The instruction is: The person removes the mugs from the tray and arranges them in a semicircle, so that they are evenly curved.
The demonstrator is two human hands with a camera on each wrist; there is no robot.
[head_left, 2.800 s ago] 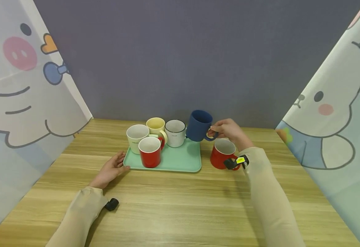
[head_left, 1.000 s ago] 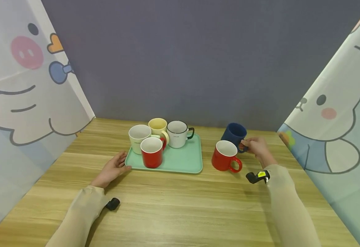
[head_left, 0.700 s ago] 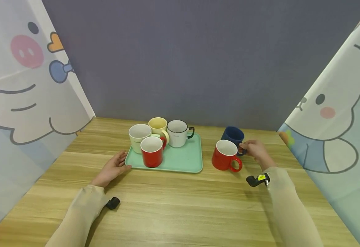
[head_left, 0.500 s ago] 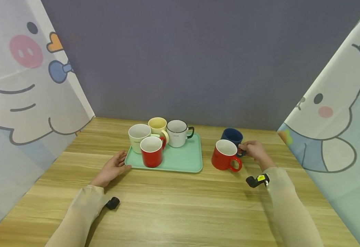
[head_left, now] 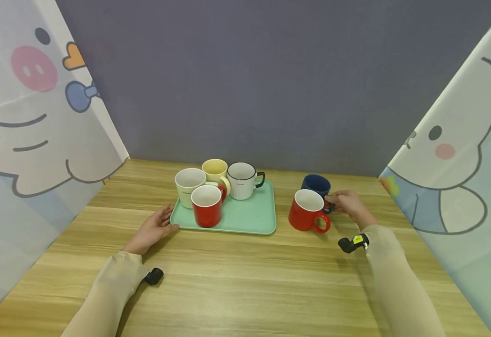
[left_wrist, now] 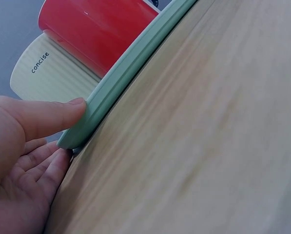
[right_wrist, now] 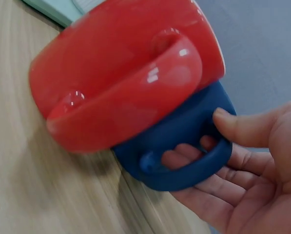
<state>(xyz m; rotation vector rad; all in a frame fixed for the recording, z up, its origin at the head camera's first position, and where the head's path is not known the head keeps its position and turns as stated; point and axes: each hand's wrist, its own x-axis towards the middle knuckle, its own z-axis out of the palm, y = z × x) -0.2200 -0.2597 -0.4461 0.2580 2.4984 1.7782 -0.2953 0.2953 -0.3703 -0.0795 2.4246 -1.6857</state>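
Observation:
My right hand (head_left: 346, 204) holds a dark blue mug (head_left: 315, 183) by its handle; in the right wrist view the fingers (right_wrist: 218, 187) pass through the handle and the thumb lies on top. The blue mug stands upright close behind a red mug (head_left: 303, 216), which partly hides it. My left hand (head_left: 152, 230) holds the near left corner of a mint green tray (head_left: 251, 220), thumb on the front rim, fingers round the left side. On the tray stand another red mug (head_left: 206, 213), a cream mug (head_left: 185, 192), a yellow mug (head_left: 214, 169) and a white black-rimmed mug (head_left: 241, 187).
The wooden table (head_left: 237, 276) extends in front of the tray and to both sides. A grey panel (head_left: 245, 84) rises behind it. Printed cloth walls, a left cloth (head_left: 39, 121) and a right cloth (head_left: 447, 173), flank the table.
The right hand has carried the blue mug from above the tray's right end to the right, down behind the red mug. For the last half second it has hardly moved. The left hand stays put.

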